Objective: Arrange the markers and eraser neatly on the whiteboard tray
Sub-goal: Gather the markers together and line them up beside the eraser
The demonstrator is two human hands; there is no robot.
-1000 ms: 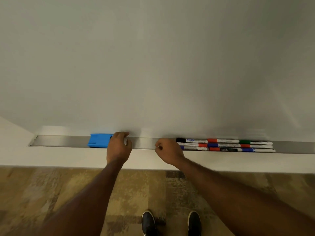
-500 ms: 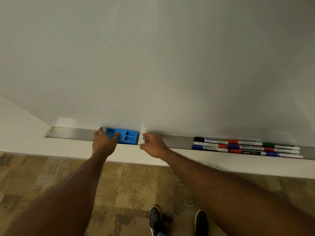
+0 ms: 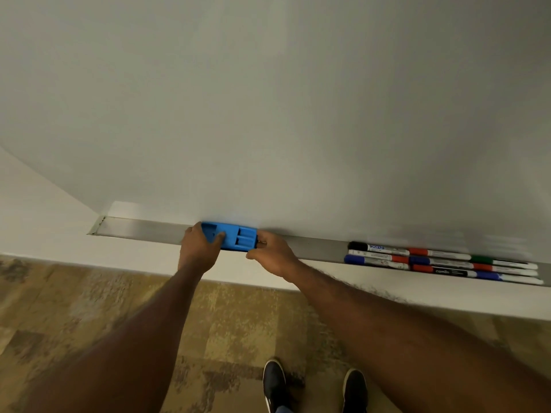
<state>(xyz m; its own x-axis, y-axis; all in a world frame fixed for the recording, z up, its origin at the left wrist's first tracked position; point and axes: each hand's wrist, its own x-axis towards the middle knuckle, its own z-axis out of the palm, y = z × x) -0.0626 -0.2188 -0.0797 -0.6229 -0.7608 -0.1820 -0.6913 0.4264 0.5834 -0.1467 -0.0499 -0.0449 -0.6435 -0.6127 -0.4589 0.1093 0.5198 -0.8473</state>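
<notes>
The blue eraser [image 3: 229, 236] lies in the metal whiteboard tray [image 3: 143, 229], against the whiteboard [image 3: 268, 114]. The left hand [image 3: 198, 248] grips its left end, thumb on top; the right hand [image 3: 272, 254] pinches its right end. Well to the right, the markers [image 3: 441, 260] lie in three neat rows.

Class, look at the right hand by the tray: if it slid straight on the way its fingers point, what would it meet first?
The right hand points left along the tray, and its fingertips already seem to touch the blue eraser. The eraser comes first; the left hand holds its far end.
</notes>
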